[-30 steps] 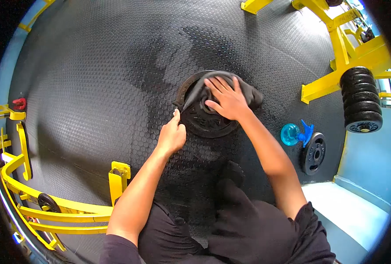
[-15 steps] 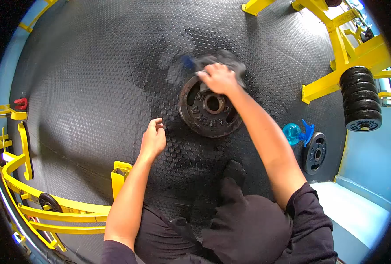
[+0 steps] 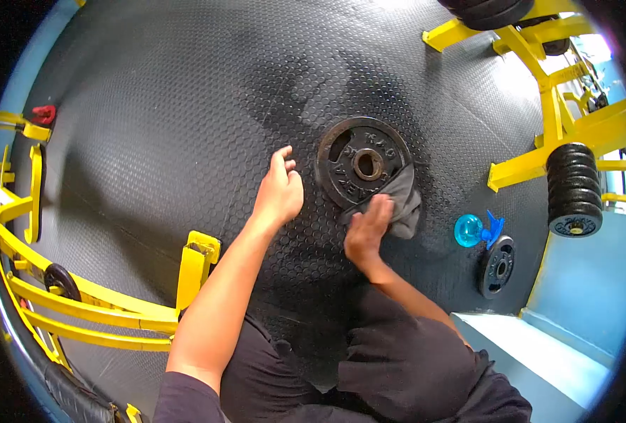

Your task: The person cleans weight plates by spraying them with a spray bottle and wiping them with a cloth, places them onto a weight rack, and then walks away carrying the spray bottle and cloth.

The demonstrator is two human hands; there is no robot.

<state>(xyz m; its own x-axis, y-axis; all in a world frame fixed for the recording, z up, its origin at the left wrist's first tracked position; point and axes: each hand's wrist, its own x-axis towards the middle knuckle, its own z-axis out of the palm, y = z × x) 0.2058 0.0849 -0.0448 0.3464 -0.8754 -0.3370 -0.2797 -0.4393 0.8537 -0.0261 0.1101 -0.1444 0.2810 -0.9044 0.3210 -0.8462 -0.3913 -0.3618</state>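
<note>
A dark iron weight plate (image 3: pixel 346 182) with raised lettering and a rusty centre ring lies flat on the black rubber floor. My right hand (image 3: pixel 369 233) is at its near right edge with a grey cloth (image 3: pixel 403 201), fingers extended over the fabric. Part of the cloth covers the plate's lower right rim and the rest spreads past it onto the floor. Left of the plate, my left hand (image 3: pixel 280 190) hovers with loosely bent fingers and holds nothing; it appears apart from the plate.
A blue spray bottle (image 3: pixel 469 230) and a smaller weight plate (image 3: pixel 497 268) are to the right. Beyond them, a yellow rack (image 3: pixel 528 168) carries several black plates (image 3: pixel 574 185). Yellow machine framing (image 3: pixel 101 310) borders the left. Wet-looking patches darken the floor (image 3: pixel 278 77) beyond the plate.
My right hand has brought the cloth from the plate's far edge round to its near right edge. My left hand sits higher and farther right in view; the camera view has shifted.
</note>
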